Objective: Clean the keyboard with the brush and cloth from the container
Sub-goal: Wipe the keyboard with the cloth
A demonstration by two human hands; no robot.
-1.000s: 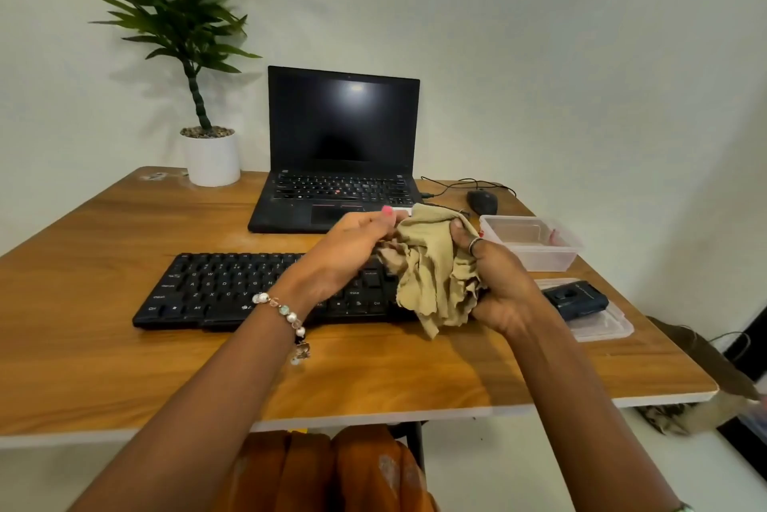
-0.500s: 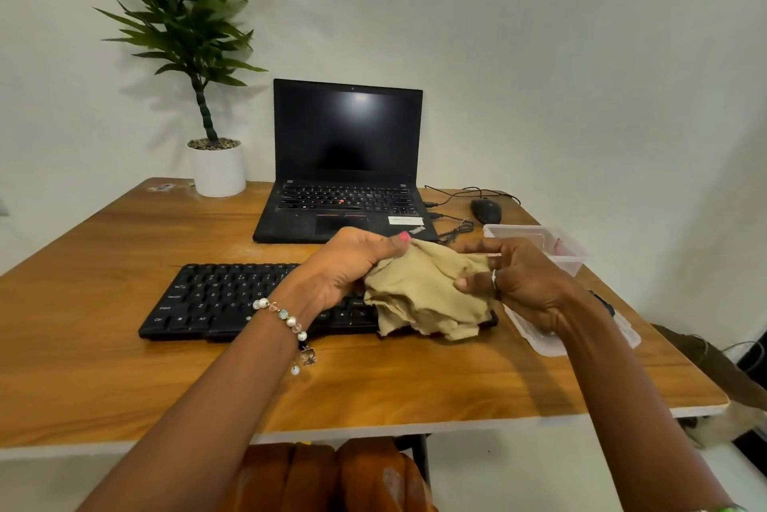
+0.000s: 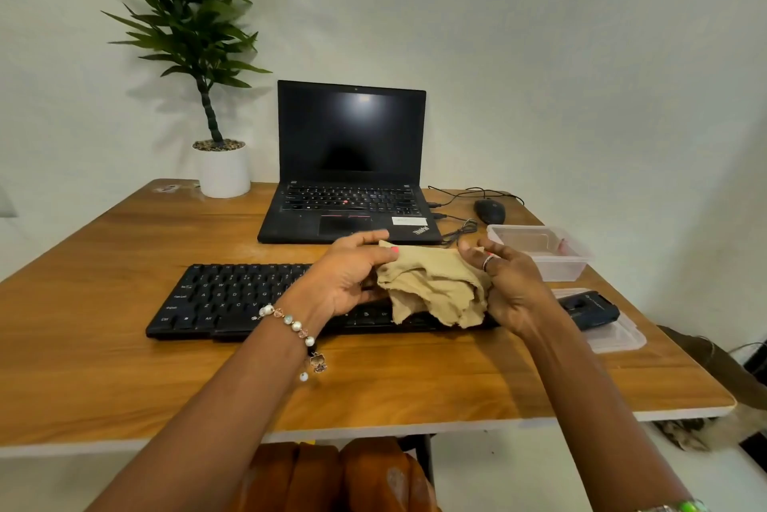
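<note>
Keyboard (image 3: pixel 232 299) lies on the desk (image 3: pixel 103 366); above its right half both hands hold the tan cloth (image 3: pixel 433 283), left hand (image 3: pixel 352 279) pinching one edge, right hand (image 3: pixel 508 287) gripping the other with curled fingers.

Bench (image 3: pixel 103 345): wood-grain top with a smooth, semi-gloss finish and a pale edge band. Cloth (image 3: pixel 436 287): soft beige woven fabric, matt and creased; keyboard (image 3: pixel 232 295): matt black plastic, as is the laptop (image 3: pixel 348 216) casing, whose screen reads glossy with a light reflection. Container (image 3: pixel 539 254): clear smooth plastic, lid (image 3: pixel 618 339) likewise translucent; plant pot (image 3: pixel 222 171): smooth white, low sheen; bracelet (image 3: pixel 290 324): glossy beads.
</note>
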